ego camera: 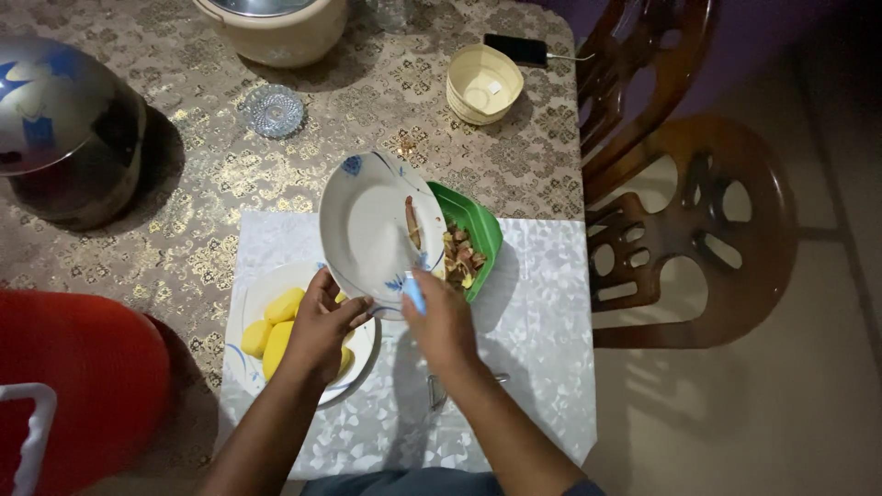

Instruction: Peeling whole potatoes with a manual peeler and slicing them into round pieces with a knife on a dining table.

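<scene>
Hands at mid-frame | left hand [322,323] fingers hold white plate [377,230] tilted so scraps slide | right hand [439,323] grips blue knife [414,292], pushing peels into green bowl [473,237] | peeled potatoes [274,331] lower left on desk [184,184]

White plate [372,225] tilted over green bowl [482,225] — peels inside.

I see table [184,211] in gold-patterned cloth: silver mat [542,303], potato plate [253,298], green bowl [482,230], glass dish [274,110], cream cups [482,84], phone [516,48].

Dark phone [515,49] at table's far edge [551,18]
</scene>
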